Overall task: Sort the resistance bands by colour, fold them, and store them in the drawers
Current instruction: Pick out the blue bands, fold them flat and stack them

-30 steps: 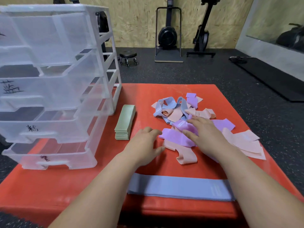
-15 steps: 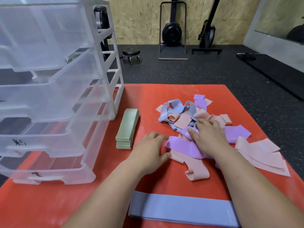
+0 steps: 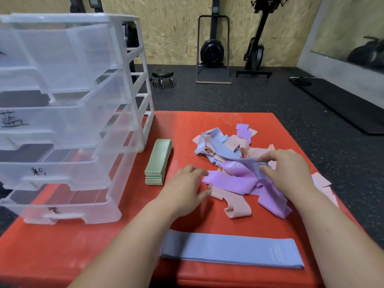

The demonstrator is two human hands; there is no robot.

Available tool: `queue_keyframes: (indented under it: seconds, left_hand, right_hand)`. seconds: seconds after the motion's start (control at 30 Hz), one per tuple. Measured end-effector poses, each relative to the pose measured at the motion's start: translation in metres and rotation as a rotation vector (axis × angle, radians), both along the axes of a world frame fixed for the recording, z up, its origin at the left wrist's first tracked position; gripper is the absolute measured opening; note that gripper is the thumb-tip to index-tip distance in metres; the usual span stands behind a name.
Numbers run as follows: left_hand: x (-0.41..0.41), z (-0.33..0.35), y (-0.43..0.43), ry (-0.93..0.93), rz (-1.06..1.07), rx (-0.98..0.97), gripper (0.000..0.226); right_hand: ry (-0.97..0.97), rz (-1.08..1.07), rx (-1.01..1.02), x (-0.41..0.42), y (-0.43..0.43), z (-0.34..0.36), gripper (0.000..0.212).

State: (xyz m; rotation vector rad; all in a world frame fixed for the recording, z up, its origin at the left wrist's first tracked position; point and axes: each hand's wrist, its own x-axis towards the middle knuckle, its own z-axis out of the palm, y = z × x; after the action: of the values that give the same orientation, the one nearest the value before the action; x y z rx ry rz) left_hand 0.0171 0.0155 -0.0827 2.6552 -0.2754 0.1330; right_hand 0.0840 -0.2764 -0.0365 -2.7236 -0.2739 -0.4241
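A tangled pile of purple, pink and blue resistance bands lies on the red mat. My right hand pinches a blue band in the pile and lifts its end. My left hand rests flat on the mat at the pile's left edge, fingertips touching a purple band. A flat stack of blue bands lies near the mat's front edge. A stack of folded green bands sits beside the clear plastic drawer unit, whose labelled drawers are pulled partly out.
The drawer unit fills the mat's left side. More pink bands lie at the right edge of the mat. Beyond the mat are dark gym flooring, a small wheeled stool and exercise machines against a wooden wall.
My right hand has moved from lying on the purple bands to pinching a blue band and lifting its end. The left hand stays at the pile's left edge.
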Motion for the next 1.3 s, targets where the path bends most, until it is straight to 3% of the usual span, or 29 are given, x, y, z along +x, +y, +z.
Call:
queue_keyframes:
  seconds: [0.2,0.3,0.47,0.6,0.7,0.87,0.97,1.07,1.2,1.3]
  left_hand:
    - [-0.003,0.012,-0.021,-0.089,-0.018,-0.070,0.043]
    - [-0.003,0.017,-0.032,-0.129,-0.027,-0.141,0.037]
    - [-0.002,0.023,-0.055,-0.083,-0.016,-0.384,0.031]
    - [0.001,0.026,-0.068,0.029,-0.091,-0.558,0.046]
    - [0.004,0.028,-0.075,0.074,-0.083,-0.698,0.042]
    - [0.010,0.030,-0.074,0.066,0.015,-0.919,0.039]
    - [0.011,0.033,-0.069,0.095,0.063,-1.021,0.033]
    - [0.010,0.038,-0.066,0.129,0.112,-1.128,0.026]
    - [0.008,0.042,-0.061,0.185,0.103,-1.181,0.024]
    - [0.007,0.045,-0.055,0.095,0.122,-1.141,0.025]
  right_hand:
    - [0.028,0.145,0.764,-0.019,-0.012,0.033,0.021]
    - [0.115,0.144,0.953,-0.024,-0.017,0.033,0.020]
    - [0.322,0.134,0.859,-0.029,-0.017,0.016,0.015]
    - [0.370,0.220,0.887,-0.029,-0.006,0.017,0.022]
    - [0.393,0.295,0.804,-0.027,0.000,0.016,0.026]
    - [0.248,0.207,0.452,-0.018,0.003,0.005,0.034]
    - [0.208,0.294,0.371,-0.021,0.009,0.006,0.048]
    - [0.276,0.400,0.355,-0.028,0.019,0.004,0.053]
    - [0.177,0.347,0.357,-0.028,0.035,-0.010,0.015]
    - [0.225,0.313,0.507,-0.025,0.038,-0.007,0.026]
